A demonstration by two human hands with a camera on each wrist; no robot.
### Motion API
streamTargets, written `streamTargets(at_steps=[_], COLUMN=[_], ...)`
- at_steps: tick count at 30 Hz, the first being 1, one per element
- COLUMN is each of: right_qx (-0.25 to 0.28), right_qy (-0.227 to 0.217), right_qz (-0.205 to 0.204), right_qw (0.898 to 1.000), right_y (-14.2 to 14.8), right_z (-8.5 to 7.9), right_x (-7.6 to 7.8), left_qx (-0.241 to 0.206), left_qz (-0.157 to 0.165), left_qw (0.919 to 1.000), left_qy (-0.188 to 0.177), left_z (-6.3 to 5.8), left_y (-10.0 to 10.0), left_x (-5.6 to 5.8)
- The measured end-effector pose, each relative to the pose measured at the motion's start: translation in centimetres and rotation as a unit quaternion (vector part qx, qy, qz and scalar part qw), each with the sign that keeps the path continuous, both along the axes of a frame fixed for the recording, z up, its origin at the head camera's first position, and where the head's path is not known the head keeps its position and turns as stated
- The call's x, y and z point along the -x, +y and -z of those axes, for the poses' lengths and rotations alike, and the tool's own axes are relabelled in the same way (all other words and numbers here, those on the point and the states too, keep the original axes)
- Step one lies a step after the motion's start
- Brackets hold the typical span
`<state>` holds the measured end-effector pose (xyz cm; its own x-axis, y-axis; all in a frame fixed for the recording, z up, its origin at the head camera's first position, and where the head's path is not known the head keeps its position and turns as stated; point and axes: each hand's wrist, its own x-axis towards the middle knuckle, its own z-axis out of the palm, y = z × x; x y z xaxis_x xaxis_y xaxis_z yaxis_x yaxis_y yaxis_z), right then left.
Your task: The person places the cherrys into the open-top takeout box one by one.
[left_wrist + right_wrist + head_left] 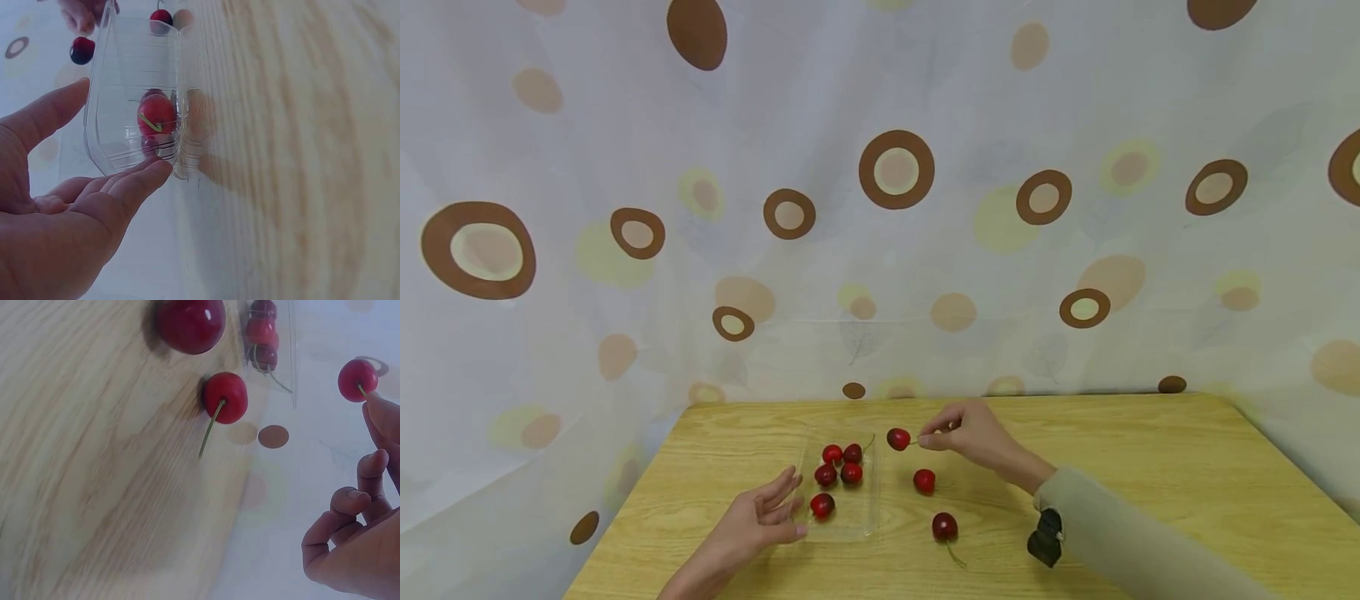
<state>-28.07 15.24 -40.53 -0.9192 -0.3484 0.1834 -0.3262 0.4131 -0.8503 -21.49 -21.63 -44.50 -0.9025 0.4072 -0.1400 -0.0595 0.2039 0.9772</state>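
Observation:
My right hand (976, 433) pinches a cherry (898, 439) by its stem, and the fruit hangs above the table beside the box. In the right wrist view that cherry (358, 380) sits at the tips of thumb and forefinger. A clear plastic box (842, 533) stands to its left with several dark red cherries (852, 473) inside. At the box's left side is my left hand (747, 525), thumb and fingers spread and fairly straight. Its fingertips touch or nearly touch the wall of the box (100, 125) in the left wrist view.
Two loose cherries lie on the wooden table (1112, 467) right of the box: one cherry (924, 481) below my right hand, another cherry (944, 527) nearer the front. A patterned curtain (955, 250) hangs behind the table. A black watch (1046, 537) is on my right wrist.

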Motion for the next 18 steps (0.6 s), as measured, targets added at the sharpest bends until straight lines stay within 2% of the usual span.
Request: streamTargets(at_steps=[9,18], right_qx=[0.007,0.004], right_qy=[-0.001,-0.007], right_qz=[-0.026,-0.027], right_qw=[1.0,1.0], right_y=[-2.2,-3.9], right_z=[-0.2,-0.3], right_x=[0.3,0.4], left_qx=[-0.015,-0.011], left_qz=[0.005,0.009], left_qw=[0.9999,0.9999], left_qy=[0.004,0.001], left_z=[0.2,0.2], left_y=[0.0,0.1], left_x=[0.0,0.2])
